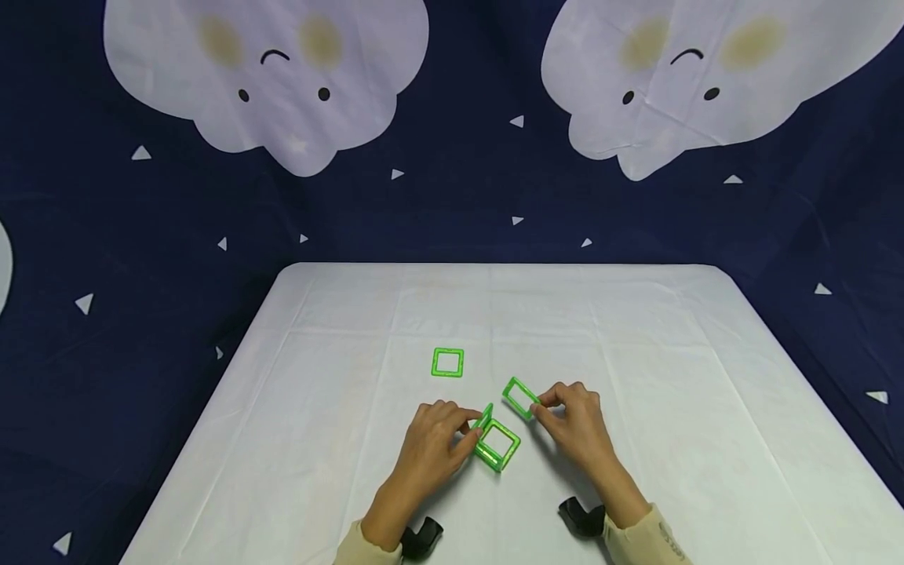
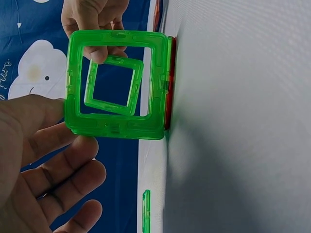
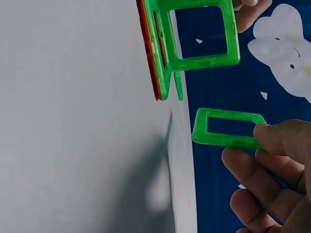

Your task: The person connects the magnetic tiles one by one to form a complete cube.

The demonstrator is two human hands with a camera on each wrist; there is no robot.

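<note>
My left hand (image 1: pixel 439 441) pinches the edge of a green, see-through square magnetic tile (image 2: pixel 114 130) with its thumb and index finger. That tile stands up from a flat base on the table, made of a green square tile (image 1: pixel 510 455) with a red layer (image 3: pixel 150 63) beneath. To the right, my right hand (image 1: pixel 575 424) holds another green square tile (image 3: pixel 228 141) by one end between thumb and fingers, tilted in the air and apart from the base. Its other fingers are bent below the tile.
One more green square tile (image 1: pixel 448 376) lies flat on the white-covered table (image 1: pixel 339 392), beyond the left hand. Black wrist mounts (image 1: pixel 582 519) sit by both sleeves. Behind the table hangs a dark blue cloth (image 1: pixel 466 196) with white clouds and triangles.
</note>
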